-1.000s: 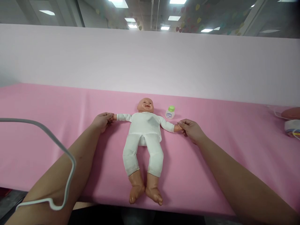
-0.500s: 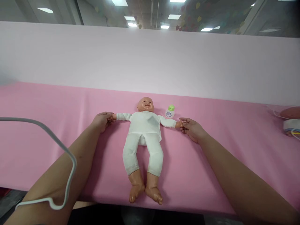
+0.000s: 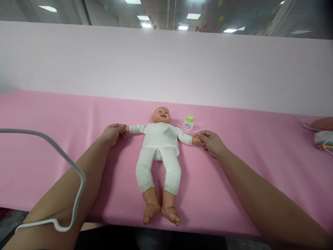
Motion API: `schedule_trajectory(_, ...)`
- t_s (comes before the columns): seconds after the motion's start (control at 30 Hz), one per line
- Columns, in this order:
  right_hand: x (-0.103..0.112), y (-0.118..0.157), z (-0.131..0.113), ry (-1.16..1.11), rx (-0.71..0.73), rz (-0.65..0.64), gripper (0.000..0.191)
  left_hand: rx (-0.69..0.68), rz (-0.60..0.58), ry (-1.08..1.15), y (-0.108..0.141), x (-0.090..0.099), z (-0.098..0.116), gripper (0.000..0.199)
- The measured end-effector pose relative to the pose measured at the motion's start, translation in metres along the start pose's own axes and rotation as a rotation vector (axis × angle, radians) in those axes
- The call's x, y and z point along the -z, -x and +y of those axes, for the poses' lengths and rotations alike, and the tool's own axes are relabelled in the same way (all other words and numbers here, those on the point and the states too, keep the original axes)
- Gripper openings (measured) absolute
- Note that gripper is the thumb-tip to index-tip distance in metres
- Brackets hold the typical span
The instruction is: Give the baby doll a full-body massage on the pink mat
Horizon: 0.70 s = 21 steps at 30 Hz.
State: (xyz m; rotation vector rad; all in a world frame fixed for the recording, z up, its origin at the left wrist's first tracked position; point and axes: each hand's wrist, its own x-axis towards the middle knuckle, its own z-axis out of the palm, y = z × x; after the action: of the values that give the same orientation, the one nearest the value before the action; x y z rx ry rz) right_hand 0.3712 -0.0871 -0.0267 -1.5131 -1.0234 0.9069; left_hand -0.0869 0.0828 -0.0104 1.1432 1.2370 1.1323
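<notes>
A baby doll [image 3: 161, 139] in a white top and white trousers lies on its back, its bare feet toward me. Both its arms are stretched out sideways. My left hand [image 3: 113, 134] is closed on the doll's hand at the left. On the other side, my right hand [image 3: 211, 142] pinches the doll's other hand between thumb and fingers. A small clear bottle [image 3: 188, 123] with a green cap stands beside the doll's head, a little beyond my right hand.
Pink padding [image 3: 70, 118] covers the table, with a white wall [image 3: 166, 66] behind it. A pale cable [image 3: 65, 156] loops in front of my left forearm. At the far right edge lies a partly seen bundle [image 3: 324, 139] with a clear wrapping.
My right hand has shifted slightly left, bringing the doll's arm a little down and inward. My left hand keeps its hold in nearly the same place.
</notes>
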Motion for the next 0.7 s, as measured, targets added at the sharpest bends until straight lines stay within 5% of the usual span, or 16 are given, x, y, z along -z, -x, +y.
schedule_trajectory(0.23,-0.003,-0.002,-0.003,0.063,-0.092,0.117,0.022,0.003,0.019,0.004,-0.003,0.001,-0.002,0.008)
schedule_trajectory(0.53,0.009,-0.001,-0.002,-0.189,-0.083,-0.15,0.037,-0.014,-0.017,0.014,0.002,0.003,0.001,0.034)
schedule_trajectory(0.7,0.01,-0.002,-0.001,-0.185,-0.068,-0.172,0.044,-0.035,-0.044,0.003,0.006,0.002,0.003,0.043)
